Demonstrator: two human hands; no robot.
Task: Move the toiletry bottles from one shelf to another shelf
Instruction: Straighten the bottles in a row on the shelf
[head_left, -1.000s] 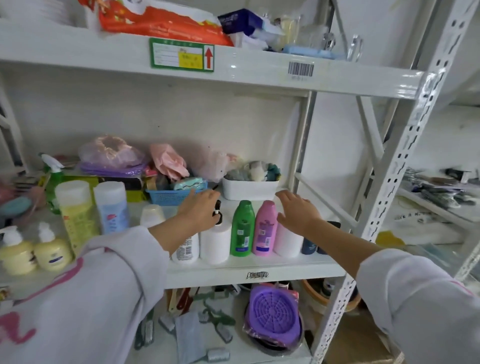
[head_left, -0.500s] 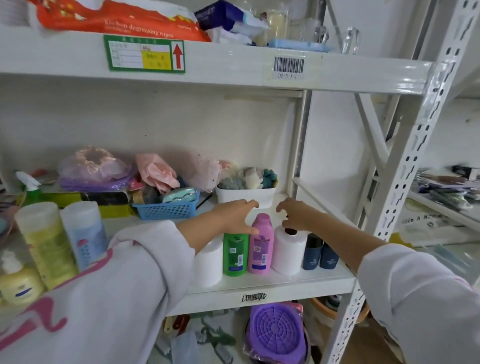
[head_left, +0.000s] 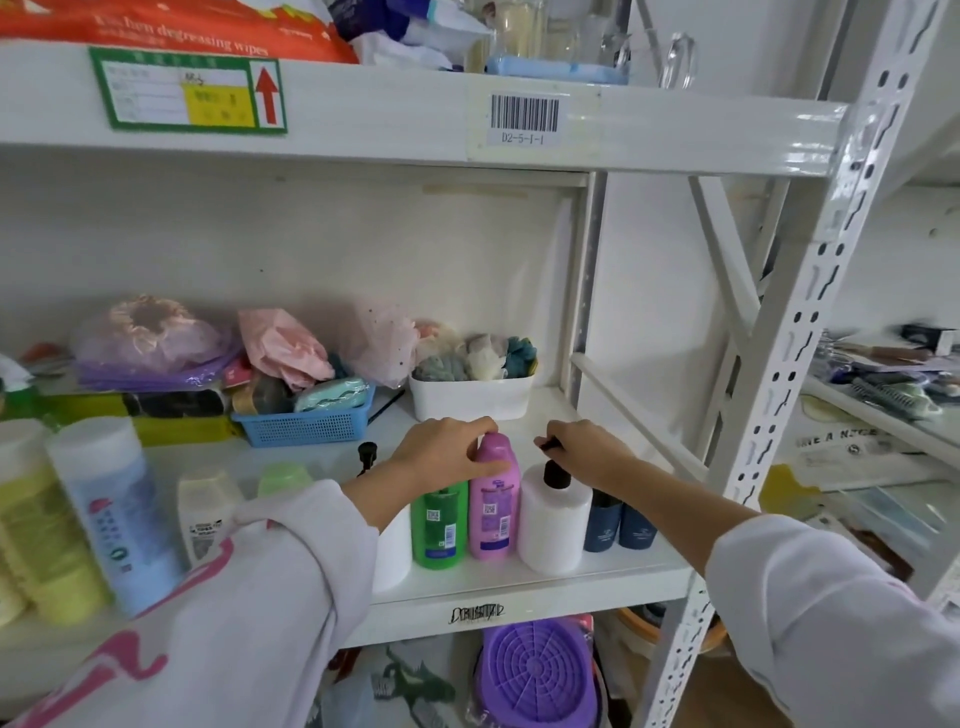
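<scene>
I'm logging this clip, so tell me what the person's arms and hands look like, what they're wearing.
Both hands, left hand and right hand, are bare, with no gloves. Loose white long sleeves are pushed up the forearms; the left sleeve carries pink markings, the right sleeve looks plain.

A white metal shelf (head_left: 519, 582) carries a green bottle (head_left: 439, 525) with a white-and-blue label, a pink-purple bottle (head_left: 493, 501) with a purple label, and a white pump bottle (head_left: 553, 525) with a black pump. Two navy bottles (head_left: 618, 525) stand at the right end. Farther left are a pale blue cylinder (head_left: 111, 506) with a red mark and a yellow-green cylinder (head_left: 39, 525), both with white tops. Behind sit a blue perforated basket (head_left: 306, 423) and a white tub (head_left: 470, 397). A purple grid-patterned object (head_left: 537, 673) lies below. An orange packet (head_left: 182, 28) with white lettering tops the upper shelf, whose label (head_left: 189, 96) is green-bordered, yellow and white, with a red arrow. The sleeve (head_left: 234, 613) is white with pink markings.
</scene>
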